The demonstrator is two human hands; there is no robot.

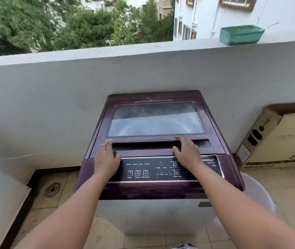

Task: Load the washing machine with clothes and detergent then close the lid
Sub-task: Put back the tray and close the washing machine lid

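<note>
Now both hands, left [106,157] & right [186,152], flat on lid [154,108], shut.

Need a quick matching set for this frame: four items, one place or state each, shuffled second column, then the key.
1. maroon washing machine lid
2. teal plastic tub
3. brown cardboard box
4. round metal floor drain

A. on the parapet ledge
B. in the floor tiles, left of the machine
C. closed, both hands at its front edge
D. against the wall, right of the machine

Pairs: 1-C, 2-A, 3-D, 4-B
</note>
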